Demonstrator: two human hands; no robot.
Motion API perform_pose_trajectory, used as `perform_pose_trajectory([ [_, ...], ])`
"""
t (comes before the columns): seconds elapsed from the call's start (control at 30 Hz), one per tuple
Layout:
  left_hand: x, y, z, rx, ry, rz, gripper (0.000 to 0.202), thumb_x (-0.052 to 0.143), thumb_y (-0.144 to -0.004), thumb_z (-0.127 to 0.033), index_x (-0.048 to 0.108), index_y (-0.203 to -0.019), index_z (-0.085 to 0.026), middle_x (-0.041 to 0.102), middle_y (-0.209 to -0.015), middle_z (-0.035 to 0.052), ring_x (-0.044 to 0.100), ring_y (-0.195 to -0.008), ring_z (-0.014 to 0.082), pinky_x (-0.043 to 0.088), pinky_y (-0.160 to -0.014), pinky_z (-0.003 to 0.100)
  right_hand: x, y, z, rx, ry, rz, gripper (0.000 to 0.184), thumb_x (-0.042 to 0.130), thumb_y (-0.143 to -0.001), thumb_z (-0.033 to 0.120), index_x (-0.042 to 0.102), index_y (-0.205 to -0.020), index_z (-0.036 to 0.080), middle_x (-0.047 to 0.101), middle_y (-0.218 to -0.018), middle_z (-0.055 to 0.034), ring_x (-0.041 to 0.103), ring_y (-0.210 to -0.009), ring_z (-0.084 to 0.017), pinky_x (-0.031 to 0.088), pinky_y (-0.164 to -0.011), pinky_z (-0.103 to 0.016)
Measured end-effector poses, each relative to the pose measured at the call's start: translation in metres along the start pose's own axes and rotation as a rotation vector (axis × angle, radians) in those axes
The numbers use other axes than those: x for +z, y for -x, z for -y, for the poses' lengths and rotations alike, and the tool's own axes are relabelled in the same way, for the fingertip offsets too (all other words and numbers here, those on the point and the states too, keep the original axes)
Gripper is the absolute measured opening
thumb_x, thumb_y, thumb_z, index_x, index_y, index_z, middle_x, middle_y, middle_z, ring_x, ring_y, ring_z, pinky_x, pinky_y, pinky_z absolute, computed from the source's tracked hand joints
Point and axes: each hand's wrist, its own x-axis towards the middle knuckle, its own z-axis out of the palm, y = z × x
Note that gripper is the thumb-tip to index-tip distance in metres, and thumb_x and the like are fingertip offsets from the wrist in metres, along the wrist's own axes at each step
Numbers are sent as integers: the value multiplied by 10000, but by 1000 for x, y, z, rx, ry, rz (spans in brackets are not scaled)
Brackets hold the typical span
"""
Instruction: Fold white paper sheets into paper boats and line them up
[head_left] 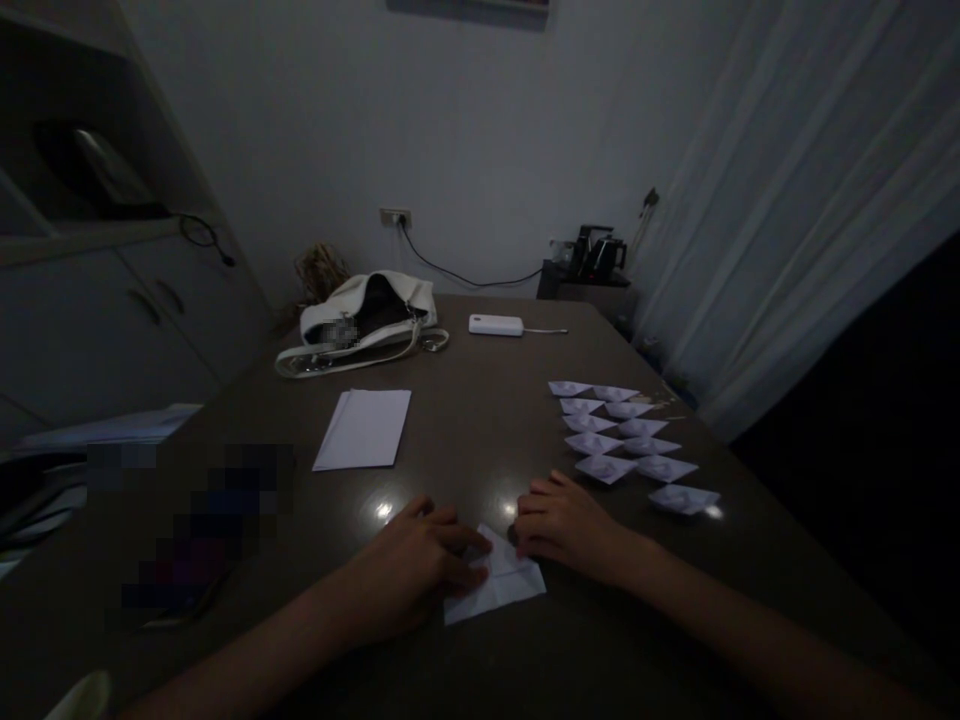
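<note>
A partly folded white sheet of paper (pixel 501 586) lies on the dark table (pixel 480 430) near its front edge. My left hand (pixel 420 575) presses on the paper's left part, fingers bent and close together. My right hand (pixel 559 522) rests at the paper's upper right corner with its fingers curled against the fold. Several folded white paper boats (pixel 622 440) sit in two rows to the right of my hands.
A stack of white paper (pixel 365 428) lies left of centre. Farther back are a white handbag (pixel 364 320) and a white power bank (pixel 496 325) with a cable. A cabinet stands at left, a curtain at right, a kettle on a side stand behind.
</note>
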Motion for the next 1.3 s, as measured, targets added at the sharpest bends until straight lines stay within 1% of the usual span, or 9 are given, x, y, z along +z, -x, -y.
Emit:
perform_pose_trajectory([
  [0.2, -3, 0, -1, 17, 5, -17, 193, 547, -889, -180, 676, -984, -288, 665, -1147, -2, 580, -941, 191, 313, -784, 349, -10, 24, 4, 108, -109, 13, 144, 663, -821, 363, 652, -785, 224, 656, -837, 5, 530, -823, -180, 311, -712, -315],
  [0.37, 4, 2, -2, 13, 74, -11, 256, 531, -877, -119, 663, -1034, -272, 646, -1176, 28, 578, -1006, 212, 377, -826, 357, -11, 16, 26, 134, -319, -99, 167, 523, -910, 201, 637, -1030, 183, 662, -966, -53, 571, -904, -168, 403, -818, -304],
  [0.47, 14, 7, -5, -65, 191, -50, 303, 486, -882, -75, 650, -1068, -251, 628, -1179, 47, 582, -1030, 190, 434, -846, 319, 2, 8, 43, 128, -306, -73, 216, 536, -883, 130, 631, -1076, 152, 663, -1026, -79, 589, -939, -180, 446, -837, -289],
  [0.57, 23, 11, -10, -197, 244, -97, 260, 528, -867, -114, 633, -1082, -217, 584, -1213, 83, 574, -1060, 198, 472, -870, 306, 13, 4, 52, 158, -278, -73, 176, 558, -868, 106, 659, -1010, 129, 676, -993, -84, 604, -930, -190, 475, -835, -280],
  [0.73, 35, 4, -19, -401, 66, -115, 239, 614, -816, -175, 597, -1049, -123, 618, -1044, 128, 609, -915, 247, 534, -791, 371, 15, 4, 53, 172, -253, -76, 167, 591, -853, 118, 655, -1004, 149, 673, -975, -78, 612, -918, -205, 506, -825, -307],
  [0.83, 42, -1, -22, -341, -118, -105, 171, 526, -844, -93, 608, -994, -86, 640, -933, 135, 620, -820, 251, 557, -709, 371, 15, 3, 53, 187, -241, -70, 200, 608, -838, 111, 647, -1032, 141, 665, -989, -90, 612, -925, -214, 515, -817, -311],
  [1.0, 54, 3, -22, -123, -346, -142, 205, 437, -871, -53, 587, -1010, -67, 663, -896, 143, 634, -751, 245, 572, -620, 342, 16, 2, 54, 198, -266, -72, 212, 586, -845, 92, 657, -1039, 144, 656, -1019, -97, 612, -935, -215, 520, -810, -304],
  [1.17, 59, 3, -18, -71, -361, -245, 285, 323, -929, -67, 588, -1034, -57, 678, -975, 155, 658, -822, 209, 588, -719, 305, 11, 2, 54, 166, -314, -78, 265, 518, -897, 121, 625, -1139, 121, 639, -1130, -124, 585, -1023, -231, 487, -906, -341],
  [1.3, 58, 2, -15, -52, -333, -220, 286, 339, -941, -88, 587, -1076, -39, 674, -1015, 174, 651, -904, 234, 585, -772, 346, 7, 0, 53, 163, -370, -59, 283, 506, -904, 125, 615, -1165, 120, 658, -1108, -117, 586, -1002, -224, 486, -907, -337],
])
